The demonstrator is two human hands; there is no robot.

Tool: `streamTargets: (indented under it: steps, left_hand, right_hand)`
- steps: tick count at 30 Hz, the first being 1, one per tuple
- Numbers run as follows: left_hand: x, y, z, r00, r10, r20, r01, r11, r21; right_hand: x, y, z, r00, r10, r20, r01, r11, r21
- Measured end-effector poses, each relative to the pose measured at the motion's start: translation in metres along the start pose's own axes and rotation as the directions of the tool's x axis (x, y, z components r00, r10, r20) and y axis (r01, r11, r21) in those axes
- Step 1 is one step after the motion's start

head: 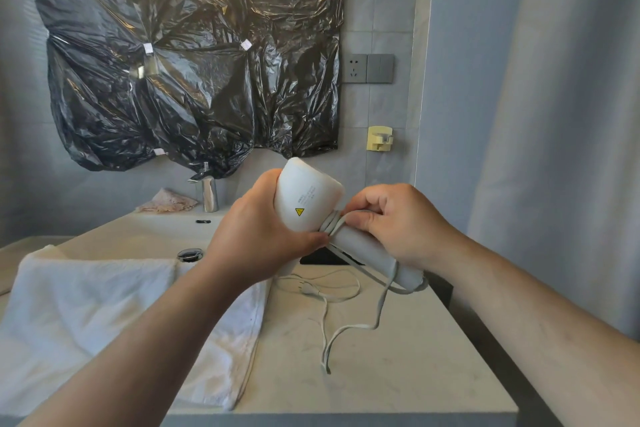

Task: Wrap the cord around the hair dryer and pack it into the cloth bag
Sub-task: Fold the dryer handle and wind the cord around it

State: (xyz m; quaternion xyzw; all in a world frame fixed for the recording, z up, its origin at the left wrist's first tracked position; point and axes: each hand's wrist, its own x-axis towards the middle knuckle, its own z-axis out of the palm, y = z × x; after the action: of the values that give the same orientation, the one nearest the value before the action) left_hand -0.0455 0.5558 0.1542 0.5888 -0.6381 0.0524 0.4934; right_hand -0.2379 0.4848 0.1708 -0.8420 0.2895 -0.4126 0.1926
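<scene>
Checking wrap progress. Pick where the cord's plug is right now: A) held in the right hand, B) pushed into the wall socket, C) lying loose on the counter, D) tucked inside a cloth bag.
C: the plug lies free on the counter below the hair dryer, while a few turns of cord already circle the top of its handle.

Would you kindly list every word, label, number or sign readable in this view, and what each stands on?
Yellow warning triangle sign: on the white hair dryer body, its inner symbol too small to tell.
Grey printed lines above the triangle: too small and blurred to read.
Nothing else carries readable text.
</scene>
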Motion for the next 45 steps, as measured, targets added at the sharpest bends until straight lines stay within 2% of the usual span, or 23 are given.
streamTargets:
  steps: [5,9,11,13,16,19,22,25,27,30,33,36,38,42,45]
  left_hand:
    - [0.003,0.004,-0.004,0.997,0.069,0.032,-0.072,0.993,0.098]
    - [0.009,0.005,-0.009,0.985,0.147,0.09,-0.164,0.961,0.222]
    - [0.011,0.004,-0.008,0.981,0.153,0.117,-0.173,0.967,0.186]
    - [0.014,0.003,-0.008,0.982,0.144,0.119,-0.154,0.985,0.08]
    - [0.014,0.001,-0.008,0.986,0.135,0.102,-0.121,0.984,-0.129]
    - [0.012,0.001,-0.008,0.98,0.151,0.127,-0.107,0.947,-0.303]
    - [0.01,0.0,-0.006,0.979,0.133,0.157,-0.041,0.874,-0.485]
    - [0.007,0.0,-0.001,0.985,0.08,0.156,0.031,0.794,-0.607]
    - [0.005,0.002,0.003,0.986,0.059,0.158,0.06,0.754,-0.654]
    - [0.004,0.005,0.009,0.991,0.006,0.135,0.089,0.721,-0.687]
    - [0.003,0.007,0.012,0.995,-0.04,0.088,0.091,0.697,-0.711]
    - [0.002,0.008,0.014,0.992,-0.108,0.058,0.116,0.676,-0.727]
    - [0.002,0.009,0.016,0.984,-0.179,0.02,0.139,0.688,-0.713]
    - [0.002,0.01,0.021,0.955,-0.28,-0.102,0.155,0.758,-0.634]
    - [0.001,0.013,0.026,0.931,-0.309,-0.195,0.141,0.796,-0.589]
  right_hand:
    - [0.006,0.001,-0.008,0.993,0.064,0.101,-0.066,0.998,0.01]
    - [0.009,0.009,-0.013,0.988,0.066,0.138,-0.053,0.994,-0.094]
    - [0.009,0.011,-0.016,0.99,0.067,0.122,-0.06,0.996,-0.065]
    - [0.007,0.011,-0.017,0.993,0.042,0.11,-0.043,0.999,0.008]
    - [0.004,0.01,-0.017,0.984,0.074,0.161,-0.118,0.952,0.284]
    - [0.001,0.016,-0.017,0.947,0.127,0.296,-0.261,0.842,0.473]
    - [0.001,0.017,-0.017,0.927,0.137,0.35,-0.343,0.691,0.637]
    - [0.005,0.019,-0.013,0.934,0.017,0.357,-0.302,0.573,0.762]
    - [0.005,0.024,-0.004,0.942,-0.058,0.331,-0.276,0.43,0.86]
    - [-0.002,0.032,0.016,0.969,-0.058,0.239,-0.226,0.18,0.957]
    - [-0.01,0.028,0.036,0.972,-0.08,0.222,-0.217,0.063,0.974]
    - [-0.013,0.021,0.048,0.969,0.042,0.243,-0.245,0.074,0.967]
    - [-0.015,0.017,0.052,0.972,0.104,0.212,-0.227,0.161,0.96]
    - [-0.019,0.013,0.061,0.963,0.258,0.071,-0.199,0.508,0.838]
    - [-0.023,0.01,0.067,0.959,0.278,-0.048,-0.186,0.75,0.634]
